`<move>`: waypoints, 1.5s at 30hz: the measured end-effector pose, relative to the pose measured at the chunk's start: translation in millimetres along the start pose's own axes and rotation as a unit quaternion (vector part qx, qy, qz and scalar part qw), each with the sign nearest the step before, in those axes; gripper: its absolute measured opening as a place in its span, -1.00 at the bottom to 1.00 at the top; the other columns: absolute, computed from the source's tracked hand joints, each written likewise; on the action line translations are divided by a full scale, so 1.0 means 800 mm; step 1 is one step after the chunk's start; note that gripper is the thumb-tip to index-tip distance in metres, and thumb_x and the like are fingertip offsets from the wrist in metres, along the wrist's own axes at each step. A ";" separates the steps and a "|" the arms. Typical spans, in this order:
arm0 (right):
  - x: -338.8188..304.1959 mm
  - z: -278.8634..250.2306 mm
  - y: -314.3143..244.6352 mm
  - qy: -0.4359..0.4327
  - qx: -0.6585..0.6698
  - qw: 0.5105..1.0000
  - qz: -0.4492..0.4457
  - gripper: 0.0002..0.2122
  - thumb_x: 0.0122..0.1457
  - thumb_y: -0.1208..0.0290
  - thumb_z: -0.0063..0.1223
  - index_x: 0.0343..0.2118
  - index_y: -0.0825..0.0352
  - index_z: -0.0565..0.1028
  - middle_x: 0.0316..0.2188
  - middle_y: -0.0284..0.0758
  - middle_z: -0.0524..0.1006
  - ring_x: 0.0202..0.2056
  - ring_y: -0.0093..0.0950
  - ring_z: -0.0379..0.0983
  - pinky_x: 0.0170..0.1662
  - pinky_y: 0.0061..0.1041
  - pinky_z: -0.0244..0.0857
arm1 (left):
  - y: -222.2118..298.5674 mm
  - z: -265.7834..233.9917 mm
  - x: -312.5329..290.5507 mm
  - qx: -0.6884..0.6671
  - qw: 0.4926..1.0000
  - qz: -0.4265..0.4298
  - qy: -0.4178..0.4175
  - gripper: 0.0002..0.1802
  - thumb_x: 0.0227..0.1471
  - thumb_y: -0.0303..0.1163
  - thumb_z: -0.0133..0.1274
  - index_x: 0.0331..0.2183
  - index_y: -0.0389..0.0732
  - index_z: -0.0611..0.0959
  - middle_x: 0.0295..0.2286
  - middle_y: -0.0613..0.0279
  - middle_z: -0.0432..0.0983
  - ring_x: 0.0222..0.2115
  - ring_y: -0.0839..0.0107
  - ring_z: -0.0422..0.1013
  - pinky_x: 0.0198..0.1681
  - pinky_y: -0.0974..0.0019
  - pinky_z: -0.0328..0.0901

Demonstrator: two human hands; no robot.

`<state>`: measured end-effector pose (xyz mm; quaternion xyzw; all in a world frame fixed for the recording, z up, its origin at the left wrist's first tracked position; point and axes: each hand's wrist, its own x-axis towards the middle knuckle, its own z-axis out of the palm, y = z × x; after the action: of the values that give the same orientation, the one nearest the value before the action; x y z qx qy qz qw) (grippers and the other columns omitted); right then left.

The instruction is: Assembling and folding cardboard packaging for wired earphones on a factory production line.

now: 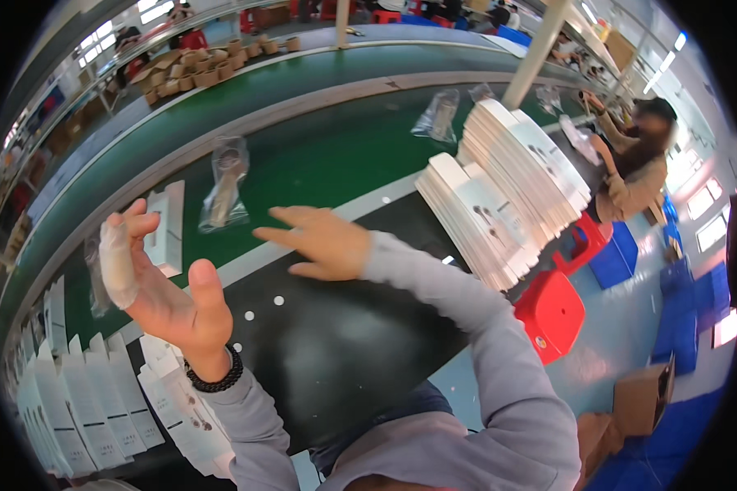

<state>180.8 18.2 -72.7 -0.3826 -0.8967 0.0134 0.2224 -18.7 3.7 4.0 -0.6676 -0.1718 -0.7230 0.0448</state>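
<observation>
My left hand is raised at the left with thumb and fingers apart and nothing in it. A pale wrap covers one of its fingers. Behind it, a white flat box lies on the green conveyor belt. Over the belt's near edge stretches my right hand, fingers spread and empty. Just beyond its fingertips lies a clear plastic bag holding a pale item with a round end; I cannot make out its kind. Another clear bag is partly hidden by my left hand.
A black work surface lies before me. Tall stacks of white boxes stand at the right, more white cartons at the left. Another bag lies along the belt. Red stools and a co-worker are at the right.
</observation>
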 end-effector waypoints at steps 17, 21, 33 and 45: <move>-0.359 -0.099 0.009 0.140 -0.220 0.885 0.386 -0.38 -0.18 0.09 0.23 0.01 0.18 0.38 0.02 -0.09 0.29 0.04 -0.04 0.17 0.06 -0.15 0.03 | 0.019 0.233 -0.124 -0.319 0.647 -0.608 -0.331 -0.26 0.09 -0.20 -0.06 0.18 -0.15 -0.03 0.02 0.06 0.22 0.07 0.26 0.17 0.06 0.16 0.08; -0.373 -0.084 0.014 0.158 -0.266 0.863 0.399 -0.35 -0.22 0.08 0.25 0.01 0.14 0.37 0.05 -0.11 0.27 0.05 -0.06 0.16 0.05 -0.05 -0.01 | 0.034 0.330 -0.157 -0.247 0.725 -0.525 -0.371 -0.15 0.07 0.05 -0.12 0.15 -0.32 -0.02 0.05 -0.17 0.17 0.07 0.03 0.15 0.09 0.16 0.07; -0.386 -0.074 0.017 0.190 -0.204 0.870 0.406 -0.38 -0.21 0.25 0.23 0.04 0.01 0.33 0.11 -0.20 0.19 0.13 -0.12 0.07 0.09 0.02 -0.03 | -0.010 0.412 -0.185 -0.055 0.747 -0.387 -0.537 -0.10 0.06 0.24 -0.33 0.05 -0.47 0.19 -0.01 -0.32 0.21 0.06 -0.09 0.15 0.07 0.15 0.08; -0.387 -0.067 0.021 0.217 -0.182 0.868 0.407 -0.39 -0.23 0.30 0.23 0.02 0.05 0.36 0.10 -0.19 0.19 0.13 -0.11 0.05 0.11 0.00 -0.09 | 0.039 0.408 -0.185 -0.278 0.691 -0.617 -0.255 0.05 -0.14 -0.24 0.23 0.17 -0.18 -0.14 -0.07 -0.08 0.24 -0.16 0.23 0.33 -0.14 0.18 0.28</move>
<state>402.2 -191.8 -148.1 -0.7405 -0.5770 -0.1445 0.3128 316.0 50.6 -119.0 -0.5525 -0.3411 -0.4047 -0.6439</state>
